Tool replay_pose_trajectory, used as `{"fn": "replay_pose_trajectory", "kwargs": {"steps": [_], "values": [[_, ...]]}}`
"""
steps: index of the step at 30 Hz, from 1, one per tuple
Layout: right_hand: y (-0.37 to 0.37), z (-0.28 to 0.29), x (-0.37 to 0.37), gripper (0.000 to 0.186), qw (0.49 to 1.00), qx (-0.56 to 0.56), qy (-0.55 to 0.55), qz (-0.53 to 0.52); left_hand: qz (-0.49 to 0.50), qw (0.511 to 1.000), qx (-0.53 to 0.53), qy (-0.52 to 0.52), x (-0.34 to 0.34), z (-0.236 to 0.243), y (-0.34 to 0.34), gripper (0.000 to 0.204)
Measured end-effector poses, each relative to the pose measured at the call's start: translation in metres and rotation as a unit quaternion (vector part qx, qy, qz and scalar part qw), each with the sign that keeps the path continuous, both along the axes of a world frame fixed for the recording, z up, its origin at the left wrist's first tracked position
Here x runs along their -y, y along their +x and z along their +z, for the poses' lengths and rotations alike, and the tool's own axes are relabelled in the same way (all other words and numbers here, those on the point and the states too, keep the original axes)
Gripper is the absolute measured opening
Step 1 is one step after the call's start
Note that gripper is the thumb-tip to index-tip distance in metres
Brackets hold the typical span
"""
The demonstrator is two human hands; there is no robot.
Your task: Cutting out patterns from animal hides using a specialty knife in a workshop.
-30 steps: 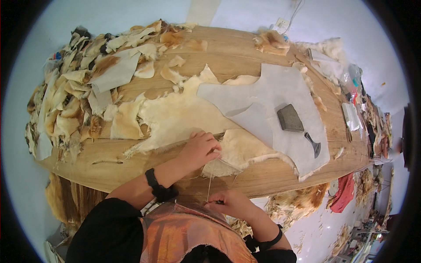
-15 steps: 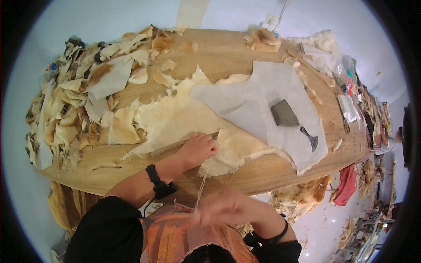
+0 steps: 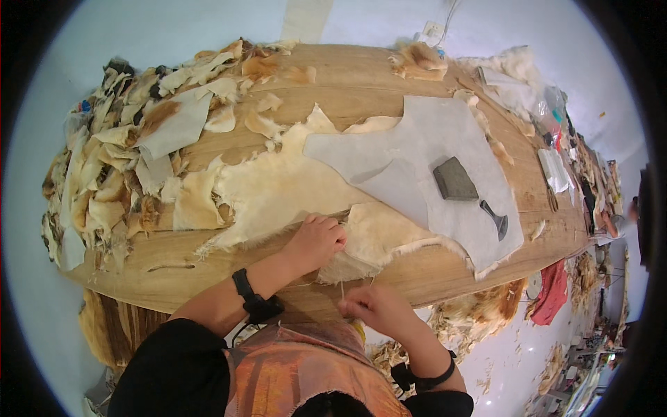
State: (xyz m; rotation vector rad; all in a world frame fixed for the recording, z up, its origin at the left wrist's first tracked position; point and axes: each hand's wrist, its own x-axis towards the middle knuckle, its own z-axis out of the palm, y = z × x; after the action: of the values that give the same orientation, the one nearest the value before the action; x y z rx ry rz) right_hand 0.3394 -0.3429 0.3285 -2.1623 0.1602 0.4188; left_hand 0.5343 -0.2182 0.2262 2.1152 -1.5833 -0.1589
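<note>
My left hand [image 3: 318,242] is closed on the near edge of a cream-coloured fur hide [image 3: 278,187] at the table's front; its fingers are curled over a folded part. Just below and to the right, my right hand [image 3: 379,308] is closed in a pinch. A pale thread [image 3: 342,288] runs from the hide's edge down to its fingertips. Whether a needle is in the fingers is too small to tell. Over the hide's right part lies a grey pattern sheet [image 3: 389,156], with a dark grey block [image 3: 455,179] and a dark flared metal tool [image 3: 495,220] on it.
Fur scraps [image 3: 104,181] pile up along the left of the wooden table [image 3: 347,76]. A brown fur piece [image 3: 420,61] lies at the back edge, white fur [image 3: 514,76] at the back right. A red cloth [image 3: 550,293] hangs right of the table.
My right hand has moved up and right, from low before my body to close by the hide's edge; the thread between now shows shorter. My left hand keeps its hold on the hide.
</note>
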Motion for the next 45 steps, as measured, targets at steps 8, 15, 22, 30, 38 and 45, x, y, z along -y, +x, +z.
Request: {"fn": "replay_pose_trajectory", "kwargs": {"steps": [8, 15, 22, 30, 38, 45], "values": [[-0.019, 0.028, 0.001, 0.025, 0.934, 0.097, 0.345, 0.003, 0.001, 0.997, -0.062, -0.039, 0.0, 0.017, -0.003, 0.007], [-0.085, 0.002, 0.011, 0.039, 0.875, 0.051, 0.452, -0.167, -0.124, 0.979, -0.163, -0.018, -0.005, 0.0, 0.011, 0.013], [-0.099, -0.014, 0.008, 0.038, 0.876, 0.026, 0.427, -0.223, -0.112, 0.967, -0.222, -0.052, -0.004, 0.008, 0.01, 0.02], [-0.098, 0.027, 0.028, 0.039, 0.916, 0.086, 0.382, -0.088, -0.08, 0.978, -0.192, -0.036, -0.01, 0.024, -0.006, 0.017], [-0.127, -0.006, 0.086, 0.015, 0.88, 0.146, 0.364, -0.269, -0.089, 0.855, -0.499, 0.108, -0.009, 0.056, -0.131, 0.015], [-0.149, -0.028, 0.155, 0.026, 0.917, 0.217, 0.083, -0.323, 0.147, 0.898, -0.408, -0.077, -0.048, 0.048, -0.113, 0.014]]}}
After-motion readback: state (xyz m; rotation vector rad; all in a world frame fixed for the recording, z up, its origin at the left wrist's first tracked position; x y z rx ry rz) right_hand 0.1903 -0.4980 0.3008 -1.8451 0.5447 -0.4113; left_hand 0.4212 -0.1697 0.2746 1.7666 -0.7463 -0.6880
